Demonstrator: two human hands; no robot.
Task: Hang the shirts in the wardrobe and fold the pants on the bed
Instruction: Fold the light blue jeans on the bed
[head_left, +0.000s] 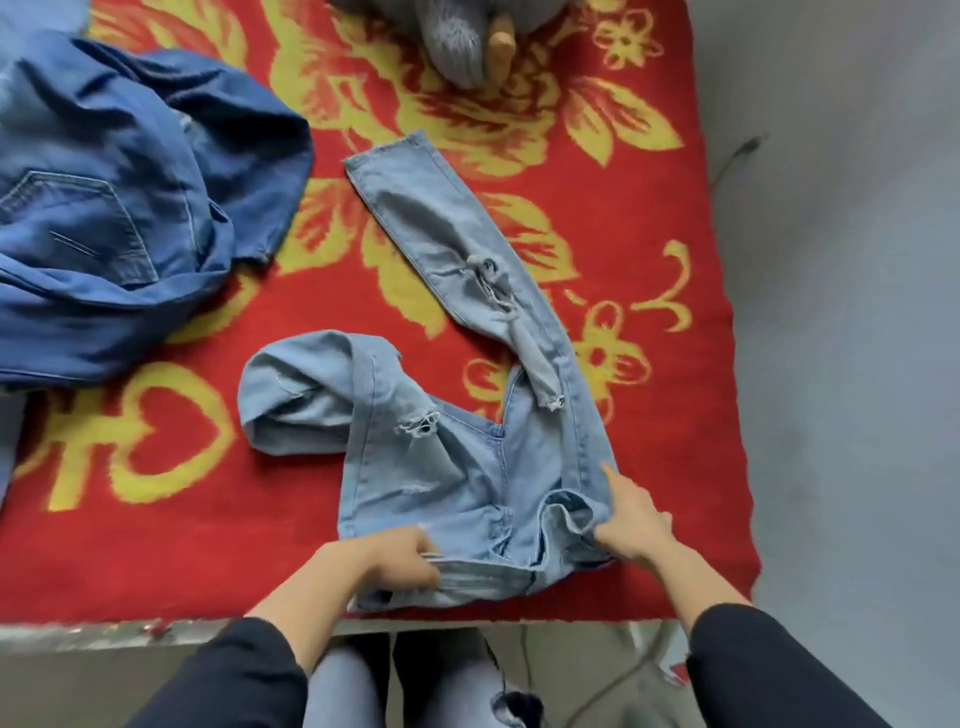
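Observation:
A pair of light blue ripped jeans lies on the bed, waistband toward me at the near edge. One leg stretches away to the upper middle; the other is doubled back to the left. My left hand grips the left side of the waistband with curled fingers. My right hand pinches the right side of the waistband between thumb and fingers, with the index finger pointing out along the denim. A heap of darker blue jeans sits at the left of the bed.
The bed carries a red blanket with yellow flowers. A grey plush toy lies at the far edge. The grey floor runs along the right side, with a cable on it. My own legs stand against the bed's near edge.

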